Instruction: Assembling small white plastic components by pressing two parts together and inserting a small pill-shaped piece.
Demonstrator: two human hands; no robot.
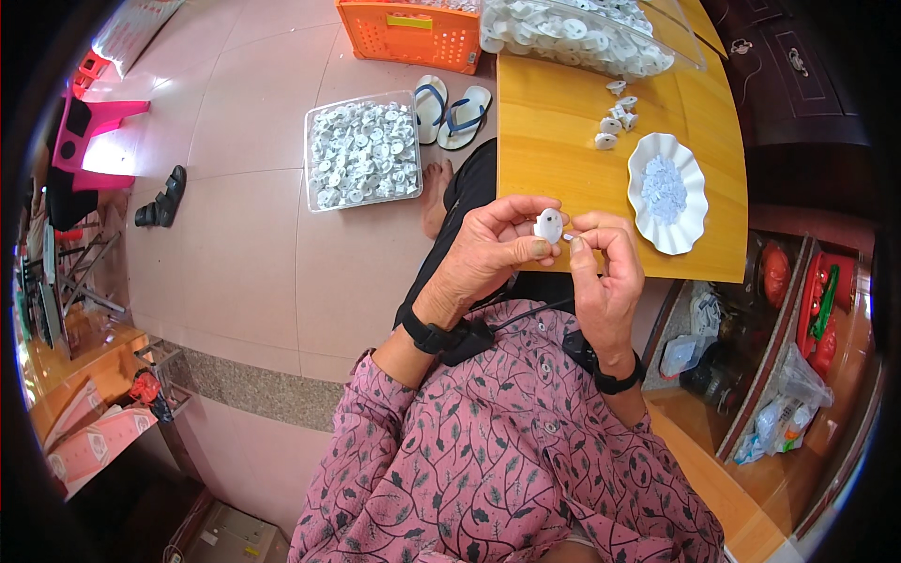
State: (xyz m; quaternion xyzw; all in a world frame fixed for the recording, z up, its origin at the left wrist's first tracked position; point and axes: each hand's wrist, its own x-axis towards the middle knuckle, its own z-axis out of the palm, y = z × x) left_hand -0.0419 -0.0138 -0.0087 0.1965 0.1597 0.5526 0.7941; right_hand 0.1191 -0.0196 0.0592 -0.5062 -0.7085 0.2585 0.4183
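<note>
My left hand (488,246) pinches a small round white plastic part (548,225) between thumb and fingers, above the table's near edge. Close against its right side, my right hand (605,272) holds a tiny pale clear plastic piece (568,237) between thumb and forefinger. Whether that piece touches the round part I cannot tell. A white scalloped dish (695,208) on the wooden table (572,141) holds a heap of similar pale pieces (664,190). Several loose white parts (610,126) lie on the tabletop left of the dish.
A clear bin (582,39) full of white parts stands at the table's far end. On the floor are another full clear tub (364,152), an orange crate (413,38), flip-flops (460,117) and a dark sandal (161,199). Open shelves (760,375) are at the right.
</note>
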